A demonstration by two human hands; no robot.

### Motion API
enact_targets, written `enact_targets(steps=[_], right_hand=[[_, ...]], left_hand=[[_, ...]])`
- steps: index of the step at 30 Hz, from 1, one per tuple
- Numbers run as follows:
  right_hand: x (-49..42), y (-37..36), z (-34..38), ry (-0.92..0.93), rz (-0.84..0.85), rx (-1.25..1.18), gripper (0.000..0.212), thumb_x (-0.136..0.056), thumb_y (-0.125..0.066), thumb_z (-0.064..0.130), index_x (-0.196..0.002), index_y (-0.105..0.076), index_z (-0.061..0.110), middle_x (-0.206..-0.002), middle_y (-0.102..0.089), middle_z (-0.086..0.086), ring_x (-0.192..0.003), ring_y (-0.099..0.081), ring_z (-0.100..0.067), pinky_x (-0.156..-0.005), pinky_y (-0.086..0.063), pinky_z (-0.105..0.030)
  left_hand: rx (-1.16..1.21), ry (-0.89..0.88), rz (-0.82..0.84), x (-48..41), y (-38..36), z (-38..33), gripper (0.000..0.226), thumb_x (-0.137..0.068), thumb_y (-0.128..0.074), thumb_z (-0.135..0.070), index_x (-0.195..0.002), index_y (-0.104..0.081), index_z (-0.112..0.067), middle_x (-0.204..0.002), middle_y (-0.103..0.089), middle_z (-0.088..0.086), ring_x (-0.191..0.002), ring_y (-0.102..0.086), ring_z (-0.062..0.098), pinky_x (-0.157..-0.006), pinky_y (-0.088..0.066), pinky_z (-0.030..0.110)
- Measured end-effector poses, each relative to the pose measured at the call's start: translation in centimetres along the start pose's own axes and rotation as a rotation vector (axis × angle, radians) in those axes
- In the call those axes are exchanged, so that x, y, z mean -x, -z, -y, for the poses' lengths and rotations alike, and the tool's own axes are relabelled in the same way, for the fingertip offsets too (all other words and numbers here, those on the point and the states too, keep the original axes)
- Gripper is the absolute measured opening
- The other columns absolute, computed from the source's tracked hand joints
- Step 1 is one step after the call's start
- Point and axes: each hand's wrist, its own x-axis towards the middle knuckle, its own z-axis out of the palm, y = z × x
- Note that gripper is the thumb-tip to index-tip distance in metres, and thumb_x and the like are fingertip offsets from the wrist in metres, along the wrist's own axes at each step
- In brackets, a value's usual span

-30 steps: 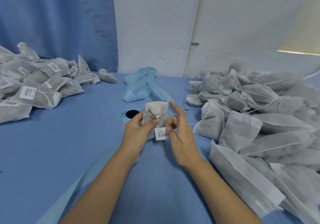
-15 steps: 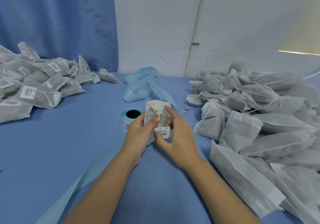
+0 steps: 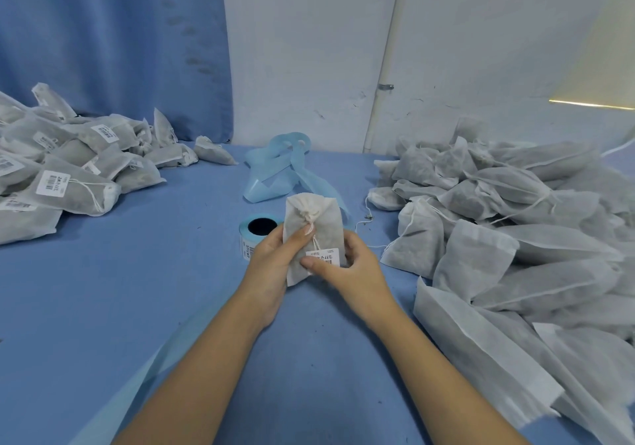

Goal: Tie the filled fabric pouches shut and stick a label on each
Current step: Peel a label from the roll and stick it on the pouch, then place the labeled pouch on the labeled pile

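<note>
Tied pouch (image 3: 314, 231) was upright at centre, gripped by both hands: left hand (image 3: 275, 259) at its 9 o'clock, right hand (image 3: 347, 269) at 4 o'clock, thumb pressing the label (image 3: 324, 255). Sticker roll (image 3: 254, 235) was just behind at 10 o'clock.

One head-worn view looks forward and down, close over the blue cloth-covered table (image 3: 103, 307), white wall (image 3: 309, 66) at twelve o'clock.
</note>
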Motion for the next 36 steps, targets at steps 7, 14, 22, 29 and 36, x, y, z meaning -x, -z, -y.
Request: enact_targets(steps=[7, 14, 22, 29, 36], right_hand=[[-0.1, 0.3, 1.1, -0.002, -0.162, -0.22, 0.026, -0.075, -0.081, 0.015, -0.094, -0.064, 0.012, -0.077, -0.072, 0.009, -0.072, -0.066, -0.002, -0.062, -0.05, -0.014], [-0.1, 0.3, 1.0, -0.108, -0.123, -0.318, 0.034, -0.077, -0.075, 0.034, -0.098, -0.066, 0.008, -0.088, -0.072, -0.004, -0.081, -0.065, -0.016, -0.074, -0.052, -0.029], [-0.3, 0.5, 0.8, -0.086, -0.109, -0.504, 0.032, -0.073, -0.072, 0.034, -0.091, -0.071, 0.007, -0.09, -0.073, -0.011, -0.082, -0.068, -0.019, -0.075, -0.056, -0.025], [-0.4, 0.7, 0.7, -0.108, -0.114, -0.433, 0.034, -0.078, -0.064, 0.043, -0.089, -0.074, 0.012, -0.089, -0.075, -0.006, -0.075, -0.067, -0.01, -0.065, -0.052, -0.018], [-0.8, 1.1, 0.4, -0.175, -0.135, -0.423, 0.026, -0.098, -0.051, 0.023, -0.09, -0.071, 0.01, -0.076, -0.071, -0.002, -0.059, -0.06, -0.008, -0.063, -0.051, -0.018]], left_hand=[[-0.136, 0.068, 0.157, 0.1, 0.5, 0.2, 0.051, -0.075, -0.069, -0.033, -0.119, -0.062, -0.01, -0.118, -0.068, 0.006, -0.111, -0.064, 0.017, -0.088, -0.054, 0.027], [-0.108, 0.121, 0.082, -0.2, 0.8, 0.5, 0.034, -0.073, -0.07, -0.022, -0.104, -0.07, -0.007, -0.102, -0.074, 0.008, -0.094, -0.071, 0.016, -0.071, -0.054, 0.017], [-0.008, 0.159, 0.058, -0.2, 1.1, 0.3, 0.032, -0.069, -0.071, -0.016, -0.099, -0.07, -0.003, -0.1, -0.074, 0.01, -0.088, -0.072, 0.016, -0.068, -0.055, 0.017], [-0.135, 0.143, -0.016, -0.3, 1.3, -0.3, 0.018, -0.081, -0.068, -0.021, -0.095, -0.071, -0.009, -0.076, -0.072, 0.006, -0.061, -0.067, 0.014, -0.056, -0.053, 0.019], [0.474, -0.188, -0.043, -1.0, 1.1, -3.1, 0.053, -0.085, -0.058, -0.039, -0.132, -0.047, -0.017, -0.128, -0.059, -0.006, -0.109, -0.064, 0.009, -0.084, -0.056, 0.028]])
